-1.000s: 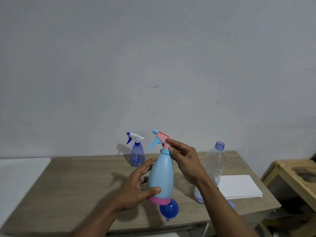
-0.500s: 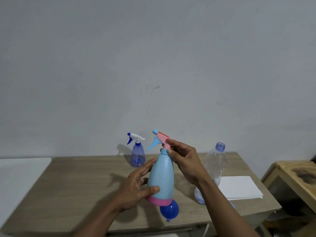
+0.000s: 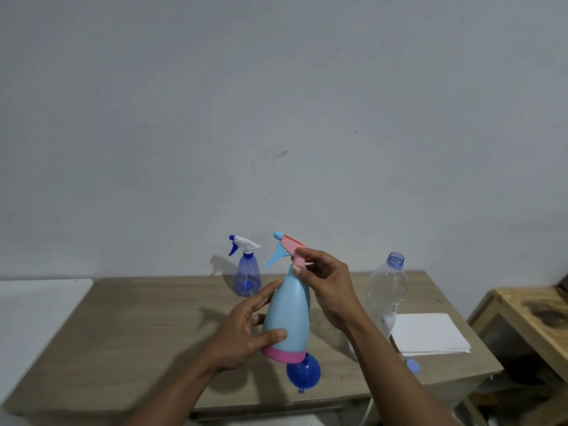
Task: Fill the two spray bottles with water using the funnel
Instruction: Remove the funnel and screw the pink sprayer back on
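Fingers (image 3: 302, 273) of the right hand (image 3: 330, 290) are closing around the pink neck of the light blue spray bottle (image 3: 287, 318), pinching it just under the trigger head. The left hand (image 3: 242, 336) is wrapping the bottle's lower body, thumb pressing across the front and the other fingers half curled around the far side, loosely spread. Both hands are holding this bottle upright above the table (image 3: 138, 327), its nozzle pointing toward 10 o'clock.

Directly at 6 o'clock from the bottle's pink base, a blue funnel (image 3: 303, 372) is lying on the table near the front edge. At 11 o'clock from the held bottle, a small dark blue spray bottle (image 3: 247, 276) with a white trigger head is standing near the wall. At 3 o'clock, a clear plastic bottle (image 3: 387, 290) is standing uncapped, with a stack of white paper (image 3: 427, 333) just beside it and a blue cap (image 3: 413, 365) lying near the table's edge.
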